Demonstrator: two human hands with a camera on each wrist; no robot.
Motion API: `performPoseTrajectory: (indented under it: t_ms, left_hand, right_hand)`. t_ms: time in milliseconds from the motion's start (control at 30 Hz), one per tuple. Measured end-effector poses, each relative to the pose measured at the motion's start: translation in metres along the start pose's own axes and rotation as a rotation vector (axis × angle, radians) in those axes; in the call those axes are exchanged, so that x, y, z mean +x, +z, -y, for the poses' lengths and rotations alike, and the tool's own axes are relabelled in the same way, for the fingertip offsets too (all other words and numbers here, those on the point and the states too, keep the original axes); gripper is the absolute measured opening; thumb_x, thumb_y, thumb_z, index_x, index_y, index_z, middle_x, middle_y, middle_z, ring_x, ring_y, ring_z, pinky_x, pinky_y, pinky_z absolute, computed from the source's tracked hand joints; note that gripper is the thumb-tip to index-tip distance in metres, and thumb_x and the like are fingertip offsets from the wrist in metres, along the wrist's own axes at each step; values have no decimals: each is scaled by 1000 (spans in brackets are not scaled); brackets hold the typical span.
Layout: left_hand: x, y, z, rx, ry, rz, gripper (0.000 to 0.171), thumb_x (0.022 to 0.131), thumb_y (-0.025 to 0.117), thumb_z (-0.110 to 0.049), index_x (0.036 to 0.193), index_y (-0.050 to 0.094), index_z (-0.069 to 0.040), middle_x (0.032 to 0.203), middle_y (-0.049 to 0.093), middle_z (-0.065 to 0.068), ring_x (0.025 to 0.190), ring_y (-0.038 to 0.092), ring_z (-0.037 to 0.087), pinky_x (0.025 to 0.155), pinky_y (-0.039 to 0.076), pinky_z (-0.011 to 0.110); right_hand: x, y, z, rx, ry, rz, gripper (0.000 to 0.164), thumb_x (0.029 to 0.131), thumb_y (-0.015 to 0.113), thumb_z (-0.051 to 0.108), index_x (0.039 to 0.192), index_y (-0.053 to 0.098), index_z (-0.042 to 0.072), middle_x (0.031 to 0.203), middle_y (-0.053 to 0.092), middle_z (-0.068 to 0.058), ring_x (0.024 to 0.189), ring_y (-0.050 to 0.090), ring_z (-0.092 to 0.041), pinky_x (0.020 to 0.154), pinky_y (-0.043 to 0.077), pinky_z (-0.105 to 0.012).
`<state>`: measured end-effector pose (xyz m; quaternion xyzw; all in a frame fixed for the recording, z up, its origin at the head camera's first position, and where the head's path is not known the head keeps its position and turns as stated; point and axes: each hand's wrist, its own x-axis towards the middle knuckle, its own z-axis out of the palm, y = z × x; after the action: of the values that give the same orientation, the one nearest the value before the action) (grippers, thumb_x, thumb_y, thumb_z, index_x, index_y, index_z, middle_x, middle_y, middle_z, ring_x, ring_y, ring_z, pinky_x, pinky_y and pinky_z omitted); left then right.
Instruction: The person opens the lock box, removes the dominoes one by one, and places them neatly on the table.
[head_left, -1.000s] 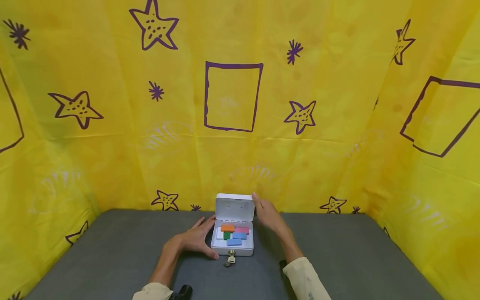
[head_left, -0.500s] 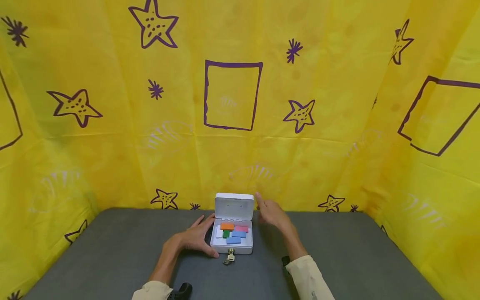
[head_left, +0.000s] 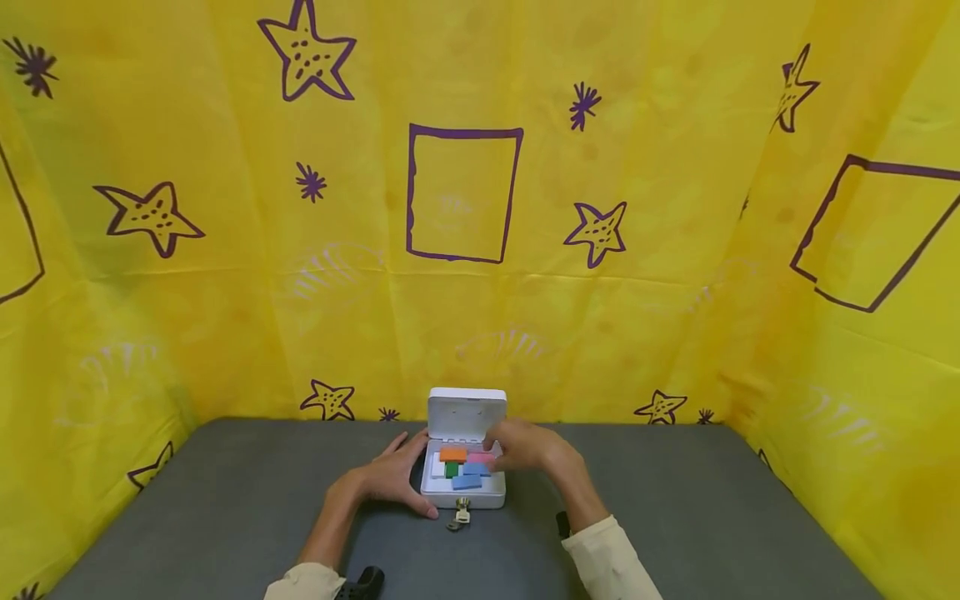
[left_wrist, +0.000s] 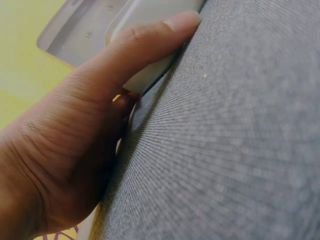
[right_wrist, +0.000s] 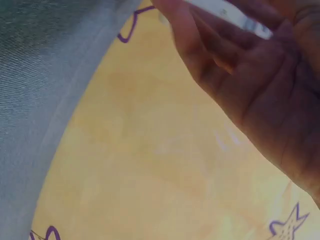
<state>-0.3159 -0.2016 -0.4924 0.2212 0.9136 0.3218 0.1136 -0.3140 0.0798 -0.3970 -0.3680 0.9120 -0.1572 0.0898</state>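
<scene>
A small white cash box (head_left: pixel 462 500) stands on the table with its lid (head_left: pixel 467 414) raised. Inside lie an orange block (head_left: pixel 453 455), a pink block (head_left: pixel 476 457), a green block (head_left: pixel 452 470), two blue blocks (head_left: pixel 467 482) and white ones. My left hand (head_left: pixel 393 477) holds the box's left side, thumb at the front corner and fingers toward the back. In the left wrist view the thumb (left_wrist: pixel 150 42) lies along the box wall. My right hand (head_left: pixel 525 448) reaches in from the right, fingertips at the pink block's right end; I cannot tell whether they pinch it.
Keys (head_left: pixel 461 517) hang from the lock at the box's front. Beneath is a grey cloth-covered table (head_left: pixel 712 500). A yellow curtain (head_left: pixel 675 333) printed with purple starfish rises behind the table and along both sides.
My right hand has let go of the lid's right edge, drawn slightly away, then come down to the blocks inside. The lid stays up. My left hand remains at the box.
</scene>
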Motion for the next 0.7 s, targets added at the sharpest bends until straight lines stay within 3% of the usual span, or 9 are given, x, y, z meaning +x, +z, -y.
performPoseTrajectory:
  t_ms: [100, 300, 467, 567, 700]
  left_hand:
    - [-1, 0, 1, 7, -2, 12, 131, 70, 89, -59, 167, 15, -10, 176, 18, 16, 162, 4, 50, 129, 2, 73]
    - [1, 1, 2, 12, 42, 3, 129, 70, 90, -54, 166, 19, -7, 175, 19, 19, 162, 12, 46, 131, 2, 70]
    - [1, 3, 2, -5, 18, -3, 129, 68, 91, -56, 166, 20, -9, 174, 21, 18, 162, 9, 50, 130, 5, 71]
    - [1, 4, 3, -11, 13, -4, 131, 67, 90, -59, 166, 20, -11, 175, 20, 17, 162, 8, 49, 131, 2, 70]
    - [3, 6, 9, -15, 24, -18, 132, 66, 90, -60, 166, 21, -11, 176, 19, 15, 164, 9, 43, 132, -2, 66]
  right_hand:
    - [8, 6, 3, -20, -65, -38, 22, 94, 74, 3, 115, 75, -5, 111, 76, -18, 89, 65, -23, 88, 63, -37]
    - [20, 20, 6, -61, -218, -46, 15, 92, 74, -4, 106, 76, -4, 101, 76, -16, 82, 62, -14, 79, 58, -23]
    - [25, 32, 12, -102, -175, -10, 12, 89, 78, 0, 101, 77, 2, 94, 75, -7, 76, 52, -8, 74, 51, -21]
    - [26, 37, 16, -125, -137, -11, 6, 88, 77, -1, 90, 74, 4, 78, 62, 0, 69, 44, -7, 65, 43, -20]
    - [28, 44, 20, -142, -100, -28, 11, 86, 78, -3, 83, 71, 5, 74, 52, 2, 67, 40, -7, 63, 36, -20]
